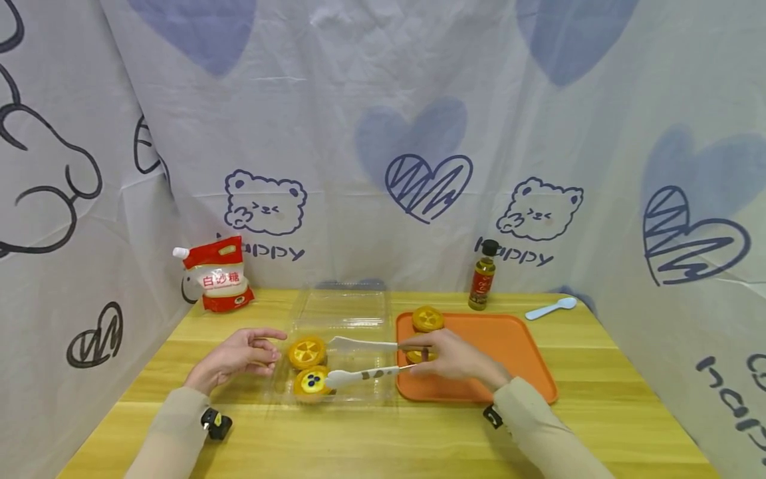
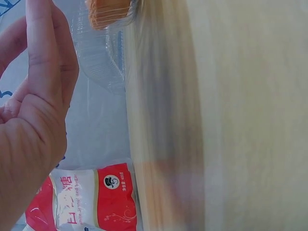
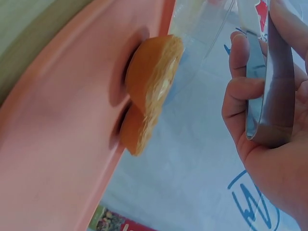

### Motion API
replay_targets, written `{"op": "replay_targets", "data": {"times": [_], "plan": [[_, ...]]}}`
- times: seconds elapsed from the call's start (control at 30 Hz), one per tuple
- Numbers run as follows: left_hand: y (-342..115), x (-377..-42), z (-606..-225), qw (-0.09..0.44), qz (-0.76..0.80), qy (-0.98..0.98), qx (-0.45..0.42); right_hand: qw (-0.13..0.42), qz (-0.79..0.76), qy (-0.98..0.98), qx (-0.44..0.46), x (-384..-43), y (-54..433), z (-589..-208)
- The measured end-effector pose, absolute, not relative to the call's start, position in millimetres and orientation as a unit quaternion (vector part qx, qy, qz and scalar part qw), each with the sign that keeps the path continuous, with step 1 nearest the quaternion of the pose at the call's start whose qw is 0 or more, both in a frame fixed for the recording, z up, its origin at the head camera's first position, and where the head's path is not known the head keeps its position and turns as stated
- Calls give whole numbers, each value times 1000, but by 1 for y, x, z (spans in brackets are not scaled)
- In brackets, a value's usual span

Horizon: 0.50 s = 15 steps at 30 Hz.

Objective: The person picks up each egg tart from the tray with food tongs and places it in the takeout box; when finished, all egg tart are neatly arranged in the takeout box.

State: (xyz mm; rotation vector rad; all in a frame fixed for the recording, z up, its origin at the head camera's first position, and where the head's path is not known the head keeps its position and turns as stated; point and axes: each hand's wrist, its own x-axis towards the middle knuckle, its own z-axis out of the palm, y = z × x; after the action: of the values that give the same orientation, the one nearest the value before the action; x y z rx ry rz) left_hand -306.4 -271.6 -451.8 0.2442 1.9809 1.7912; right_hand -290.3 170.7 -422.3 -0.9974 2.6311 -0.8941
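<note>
My right hand (image 1: 451, 356) grips a pair of tongs (image 1: 364, 376) by its metal handle. The white, patterned arms are spread apart over the clear plastic box (image 1: 374, 396), the nearer tip beside a tart with dark berries (image 1: 312, 380). Another tart (image 1: 307, 352) with a wedge pattern lies just behind it in the box. Left of the box hovers my left hand (image 1: 242, 356), fingers loosely bent and holding nothing. Two more tarts sit on the orange tray (image 1: 503, 359): a rear tart (image 1: 427, 319) and a front one partly hidden by my right hand.
The box's lid (image 1: 344, 309) lies folded back toward the cloth wall. A red and white sugar bag (image 1: 221, 276) stands at the back left. Behind the tray is a small bottle (image 1: 482, 276) with a black cap, and a pale blue spoon (image 1: 550, 308) lies to its right.
</note>
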Motion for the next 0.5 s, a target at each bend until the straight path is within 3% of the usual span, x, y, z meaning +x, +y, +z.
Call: {"op": "replay_targets", "data": {"times": [0.5], "plan": [[-273,-309,-455,225,648,723,83,65,-329,893,-300,-292,206,-421]]}}
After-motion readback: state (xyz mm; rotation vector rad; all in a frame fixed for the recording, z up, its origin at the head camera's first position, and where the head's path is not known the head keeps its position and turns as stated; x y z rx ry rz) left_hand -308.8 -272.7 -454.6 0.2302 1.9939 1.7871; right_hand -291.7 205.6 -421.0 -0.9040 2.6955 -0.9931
